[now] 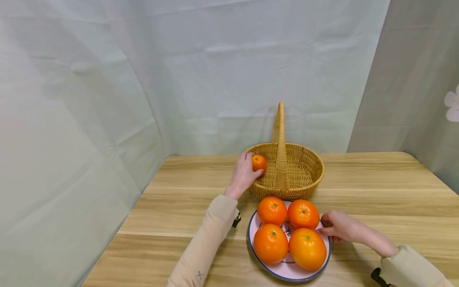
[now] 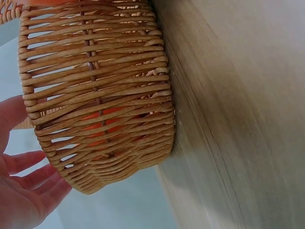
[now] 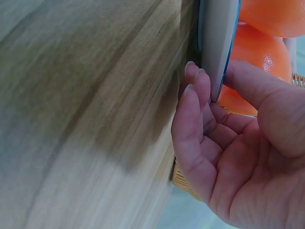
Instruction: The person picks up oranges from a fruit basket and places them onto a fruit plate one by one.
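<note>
Inside the left end of a wicker basket (image 1: 305, 191) lies an orange (image 1: 259, 162), which shows through the weave low in the basket in the left wrist view. My left hand (image 1: 245, 173) is at the basket's left rim, fingers spread and apart from that orange; the left wrist view has the hand (image 2: 24, 183) beside the rim. My right hand (image 1: 344, 228) grips the right edge of a white plate (image 1: 252, 227) with a blue rim. In the right wrist view, the thumb is over the rim and the fingers are under it. Several oranges (image 1: 307, 249) sit on the plate.
Both basket and plate stand on a wooden table (image 1: 161, 223), the plate just in front of the basket. The basket's tall handle (image 1: 281, 139) arches over its middle. Pale cloth (image 1: 222, 71) hangs behind the table and along its left side.
</note>
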Tool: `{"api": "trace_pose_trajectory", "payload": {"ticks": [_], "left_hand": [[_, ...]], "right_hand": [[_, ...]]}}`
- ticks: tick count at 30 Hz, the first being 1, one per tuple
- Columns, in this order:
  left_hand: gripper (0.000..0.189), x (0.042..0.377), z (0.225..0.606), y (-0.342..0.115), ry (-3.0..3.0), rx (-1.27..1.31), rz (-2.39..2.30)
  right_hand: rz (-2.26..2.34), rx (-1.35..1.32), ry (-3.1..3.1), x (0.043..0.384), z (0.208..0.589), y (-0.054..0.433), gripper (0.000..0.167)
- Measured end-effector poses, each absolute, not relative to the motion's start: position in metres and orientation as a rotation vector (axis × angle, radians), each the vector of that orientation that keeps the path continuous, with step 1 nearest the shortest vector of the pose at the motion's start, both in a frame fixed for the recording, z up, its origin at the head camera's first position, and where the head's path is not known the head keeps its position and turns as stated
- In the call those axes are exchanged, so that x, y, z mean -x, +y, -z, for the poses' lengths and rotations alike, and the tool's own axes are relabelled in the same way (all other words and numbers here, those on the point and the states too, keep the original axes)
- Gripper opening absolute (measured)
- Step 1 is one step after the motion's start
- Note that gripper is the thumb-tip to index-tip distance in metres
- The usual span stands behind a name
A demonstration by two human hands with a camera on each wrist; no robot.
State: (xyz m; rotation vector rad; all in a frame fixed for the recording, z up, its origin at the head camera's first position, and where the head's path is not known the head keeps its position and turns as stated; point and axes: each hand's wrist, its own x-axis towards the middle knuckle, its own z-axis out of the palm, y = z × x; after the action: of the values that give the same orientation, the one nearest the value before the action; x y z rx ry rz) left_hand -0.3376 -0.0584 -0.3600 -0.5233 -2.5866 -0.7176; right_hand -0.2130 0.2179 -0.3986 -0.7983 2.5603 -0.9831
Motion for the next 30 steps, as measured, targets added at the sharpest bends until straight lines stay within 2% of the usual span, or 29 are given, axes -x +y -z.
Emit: {"api": "trace_pose_trajectory", "payload": {"ticks": [30], "left_hand": [[0.055, 0.353, 0.364, -0.052, -2.633, 0.54, 0.599]], "right_hand": [[1.006, 0.782, 2.546, 0.216, 0.402, 0.219, 0.019]]}}
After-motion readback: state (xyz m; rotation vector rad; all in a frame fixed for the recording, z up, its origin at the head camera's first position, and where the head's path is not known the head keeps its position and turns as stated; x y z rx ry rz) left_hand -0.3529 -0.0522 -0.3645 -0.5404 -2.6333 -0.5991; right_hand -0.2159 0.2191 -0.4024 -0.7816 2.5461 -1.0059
